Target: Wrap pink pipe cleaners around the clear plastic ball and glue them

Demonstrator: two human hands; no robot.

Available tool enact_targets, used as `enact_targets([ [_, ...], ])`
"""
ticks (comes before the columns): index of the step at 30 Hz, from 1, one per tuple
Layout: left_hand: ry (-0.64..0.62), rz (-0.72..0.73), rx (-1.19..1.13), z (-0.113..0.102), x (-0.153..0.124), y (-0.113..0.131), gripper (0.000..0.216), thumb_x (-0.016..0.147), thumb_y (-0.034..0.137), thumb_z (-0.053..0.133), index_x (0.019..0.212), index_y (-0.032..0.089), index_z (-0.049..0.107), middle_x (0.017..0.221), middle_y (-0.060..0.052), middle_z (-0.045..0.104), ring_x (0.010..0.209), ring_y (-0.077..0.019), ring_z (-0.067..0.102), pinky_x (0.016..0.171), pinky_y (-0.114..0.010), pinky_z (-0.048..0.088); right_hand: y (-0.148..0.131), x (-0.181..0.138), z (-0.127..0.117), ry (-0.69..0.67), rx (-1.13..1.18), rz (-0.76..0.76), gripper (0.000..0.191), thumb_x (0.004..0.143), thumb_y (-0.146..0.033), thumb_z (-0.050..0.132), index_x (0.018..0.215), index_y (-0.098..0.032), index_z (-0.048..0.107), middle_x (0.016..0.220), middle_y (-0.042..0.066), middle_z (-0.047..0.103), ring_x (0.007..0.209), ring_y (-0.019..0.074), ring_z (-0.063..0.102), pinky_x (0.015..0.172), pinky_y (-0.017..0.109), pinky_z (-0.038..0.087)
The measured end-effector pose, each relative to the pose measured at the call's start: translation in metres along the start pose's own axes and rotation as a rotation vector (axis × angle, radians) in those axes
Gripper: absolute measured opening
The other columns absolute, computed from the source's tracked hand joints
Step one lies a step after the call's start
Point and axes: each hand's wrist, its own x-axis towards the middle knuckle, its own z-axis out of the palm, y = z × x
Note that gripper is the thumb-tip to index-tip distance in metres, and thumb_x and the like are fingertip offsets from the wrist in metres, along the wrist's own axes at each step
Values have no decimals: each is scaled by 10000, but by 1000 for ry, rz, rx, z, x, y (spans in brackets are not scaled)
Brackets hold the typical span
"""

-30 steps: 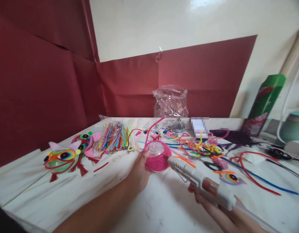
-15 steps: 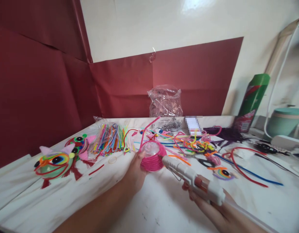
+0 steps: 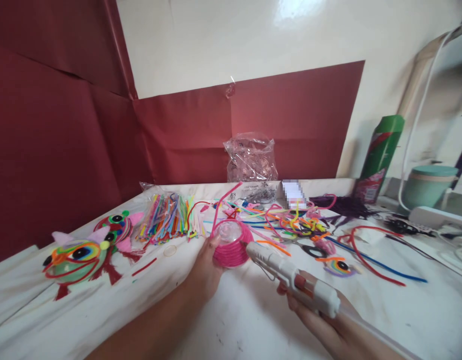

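My left hand [image 3: 207, 260] is closed on the side of a clear round ball wrapped in pink pipe cleaner [image 3: 233, 250]. A loose end of the pink pipe cleaner rises from the ball's left side and bends to the upper right. With my right hand [image 3: 309, 305] I grip a white glue gun [image 3: 291, 272], my fingers around its handle. The gun's nozzle points left and is at or very near the right side of the pink coils; whether it touches I cannot tell. The ball's underside and lower left are hidden.
Two finished-looking animal figures [image 3: 77, 257] stand at left. A bagged bundle of coloured pipe cleaners [image 3: 167, 215] lies behind them. Loose pipe cleaners [image 3: 309, 222] and scissors [image 3: 314, 251] spread right of the ball. A green bottle [image 3: 383, 155] and lidded cup [image 3: 428, 187] stand at far right.
The whole view has shifted slightly, so things appear a little further left. Both hands keep their hold, and the glue gun stays by the pink coils.
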Motion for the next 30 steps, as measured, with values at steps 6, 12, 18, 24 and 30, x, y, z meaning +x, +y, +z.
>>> enact_targets([
  [6,-8,-2,4,-2,2,-1,433,804,374,594,1175,152,560,1078,-121,685,1006,-265,629,885,-422,477,7,-3,6,67,-73,-43,182,857,-353,448,749,-267,566,695,16,684,627,186,651,553,247,553],
  [12,1,-15,10,-5,0,-2,439,822,372,578,1214,178,534,1101,-110,677,985,-259,637,870,-423,486,5,-3,6,44,-94,-66,182,863,-336,438,758,-263,567,690,12,682,627,177,653,556,234,552],
  [18,3,-10,7,-4,2,-2,442,813,375,589,1202,171,548,1103,-114,675,1012,-266,628,881,-417,482,3,-3,7,63,-90,-59,196,873,-339,426,747,-261,554,709,13,683,640,168,651,555,217,543],
  [24,-5,-13,3,-5,2,-2,470,812,380,592,1230,173,533,1120,-115,670,1009,-262,631,885,-414,480,3,-3,6,49,-67,-51,176,865,-324,434,755,-263,557,685,10,667,612,163,635,562,212,539],
  [30,27,-28,13,-4,2,-3,451,810,360,596,1220,179,540,999,-89,711,903,-225,663,846,-377,498,5,-3,8,63,-42,-51,149,851,-320,461,764,-268,571,704,12,669,640,169,641,597,212,535],
])
